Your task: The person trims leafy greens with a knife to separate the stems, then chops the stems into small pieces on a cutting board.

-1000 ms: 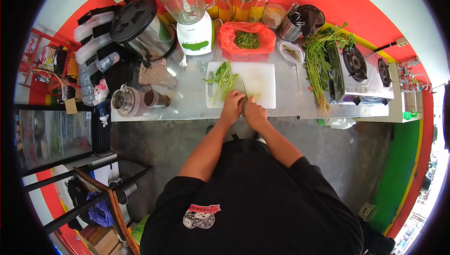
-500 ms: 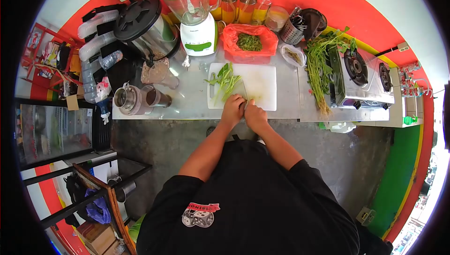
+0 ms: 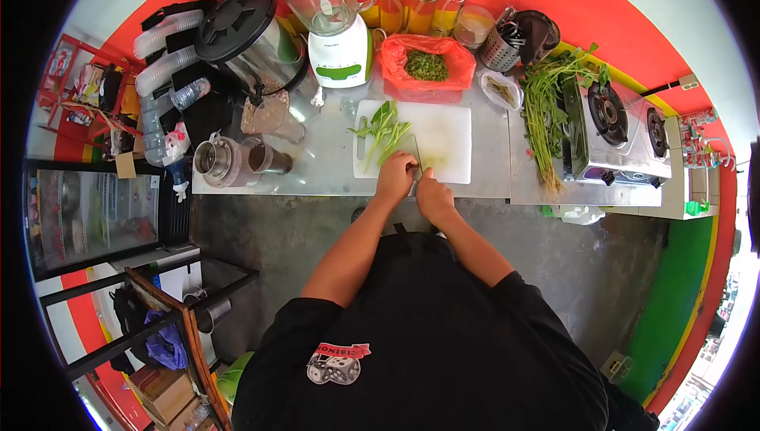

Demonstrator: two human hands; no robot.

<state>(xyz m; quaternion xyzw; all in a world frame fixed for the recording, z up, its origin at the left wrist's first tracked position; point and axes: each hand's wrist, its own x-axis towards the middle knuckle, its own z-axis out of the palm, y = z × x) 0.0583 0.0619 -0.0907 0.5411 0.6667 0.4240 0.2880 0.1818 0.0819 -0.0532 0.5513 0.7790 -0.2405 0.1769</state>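
My left hand (image 3: 395, 178) is closed over the stem ends of some leafy greens (image 3: 387, 130), at the near edge of a white cutting board (image 3: 453, 140). The leaves fan out away from me on the board's left half. Just to the right, my right hand (image 3: 434, 196) grips a knife (image 3: 418, 148), its thin blade pointing away from me beside my left fingertips. The handle is hidden inside my fist. Wet greenish marks show on the board near the blade.
Behind the board sits a red plastic bag (image 3: 459, 67) of chopped greens. A blender (image 3: 340, 55) and a steel dispenser (image 3: 261, 55) stand back left, glass jars (image 3: 226, 163) nearer. To the right lie long-stemmed greens (image 3: 545, 114) against a gas stove (image 3: 625, 134).
My right hand and the knife have shifted slightly right, so a wider gap shows between my hands. The whole view has moved a little; the greens stay on the board.
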